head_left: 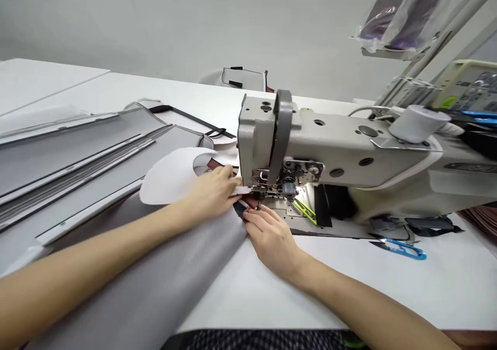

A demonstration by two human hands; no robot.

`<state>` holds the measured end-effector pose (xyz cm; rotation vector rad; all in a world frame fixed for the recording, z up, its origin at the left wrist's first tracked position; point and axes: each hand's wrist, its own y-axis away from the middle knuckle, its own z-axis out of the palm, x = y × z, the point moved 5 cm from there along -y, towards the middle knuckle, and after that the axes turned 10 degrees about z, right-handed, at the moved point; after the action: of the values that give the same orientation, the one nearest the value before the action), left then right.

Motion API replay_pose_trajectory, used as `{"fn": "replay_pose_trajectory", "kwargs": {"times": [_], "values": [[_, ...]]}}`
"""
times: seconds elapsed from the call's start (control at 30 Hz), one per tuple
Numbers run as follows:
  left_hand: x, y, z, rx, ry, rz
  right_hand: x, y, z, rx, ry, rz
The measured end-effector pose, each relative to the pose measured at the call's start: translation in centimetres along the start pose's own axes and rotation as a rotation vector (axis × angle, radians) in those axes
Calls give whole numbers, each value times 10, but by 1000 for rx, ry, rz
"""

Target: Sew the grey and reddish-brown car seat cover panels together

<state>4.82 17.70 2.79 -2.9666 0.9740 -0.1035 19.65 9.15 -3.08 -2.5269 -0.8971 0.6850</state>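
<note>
A grey ribbed fabric panel (202,259) with white backing runs up to the needle area of a sewing machine (334,137). My left hand (215,190) is closed on its white-backed edge, just left of the presser foot. Opposite, my right hand (272,238) pinches the near edge beside a small black strip (240,208) and a dark red piece (251,201). Both hands' fingertips are close to the presser foot, and what lies under them is partly hidden. A rounded white flap (166,176) stands out behind my left wrist.
Grey panels with dark edging (81,158) lie across the left of the table. Yellow-green tweezers (305,210) rest on the machine bed. Blue thread snips (404,248) lie at the right. A white thread spool (417,122) sits on the machine; another edged piece (246,79) is behind it.
</note>
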Motion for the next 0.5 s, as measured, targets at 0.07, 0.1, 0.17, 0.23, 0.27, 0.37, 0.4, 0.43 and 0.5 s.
{"fn": "replay_pose_trajectory", "kwargs": {"times": [0.07,0.1,0.17,0.23,0.27,0.37,0.4,0.43,0.5], "values": [[-4,5,21,-19,-59,18,-2,-2,3,32,75,-29],[-10,10,27,1,-98,19,-3,-5,6,36,95,-36],[-25,22,32,92,-204,32,-5,-16,14,38,99,-57],[-37,34,32,227,-293,83,-8,-27,22,50,73,-86],[-39,38,32,283,-304,139,-10,-32,25,57,59,-93],[-35,42,37,307,-215,364,-13,-38,29,54,20,-69],[-32,42,38,287,-180,410,-13,-38,29,45,8,-52],[-29,41,38,274,-161,426,-13,-38,29,36,-4,-35],[-25,40,33,296,-163,398,-12,-38,26,16,-17,-16]]}}
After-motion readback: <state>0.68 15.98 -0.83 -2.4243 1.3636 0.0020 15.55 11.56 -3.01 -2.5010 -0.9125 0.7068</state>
